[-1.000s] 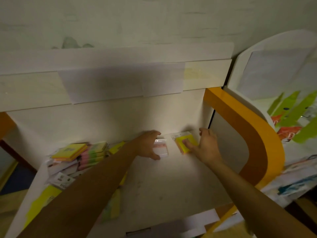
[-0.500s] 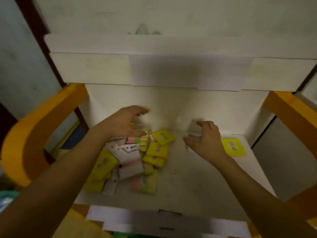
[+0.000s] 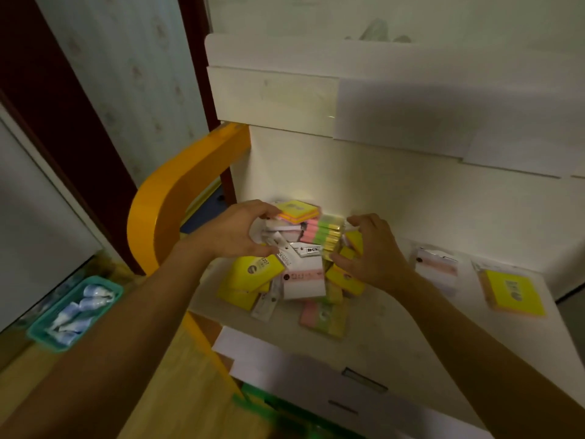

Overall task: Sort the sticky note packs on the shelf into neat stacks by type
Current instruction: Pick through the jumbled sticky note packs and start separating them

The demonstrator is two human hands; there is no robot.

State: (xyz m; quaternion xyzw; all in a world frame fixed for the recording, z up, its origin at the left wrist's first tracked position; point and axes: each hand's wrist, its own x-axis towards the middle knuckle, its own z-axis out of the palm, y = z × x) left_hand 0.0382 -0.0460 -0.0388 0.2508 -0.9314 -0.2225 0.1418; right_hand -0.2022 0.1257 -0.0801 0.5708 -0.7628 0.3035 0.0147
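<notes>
White shelf (image 3: 395, 337) with orange curved side rail (image 3: 177, 198) at its left edge; white back panel behind. Shelf surface carries all the sticky note packs.

Main heap (image 3: 294, 264) sits at the back left of the shelf, loose and unsorted: yellow packs, white-and-pink carded packs, pink/green striped packs, overlapping at mixed angles. A striped stack (image 3: 323, 234) stands roughly in the heap's middle against the back panel. A yellow-and-orange pack (image 3: 296, 211) lies on top at the back left. A pink/green pack (image 3: 323, 315) lies flat at the heap's near edge.

Well apart to the right: a white-and-pink carded pack (image 3: 438, 269) flat on the shelf, and beyond it a single yellow pack (image 3: 512, 293), flat, near the right edge.

Left hand (image 3: 235, 231): over the heap's left side, fingers curled, fingertips touching the yellow-and-orange pack, thumb low against a white carded pack. Whether it actually grips one pack, I cannot tell.

Right hand (image 3: 370, 253): at the heap's right side, fingers curved and spread, thumb against the yellow packs there; firm hold not confirmed.

Off the shelf, lower left: teal basket (image 3: 76, 312) holding small blue-white items.
</notes>
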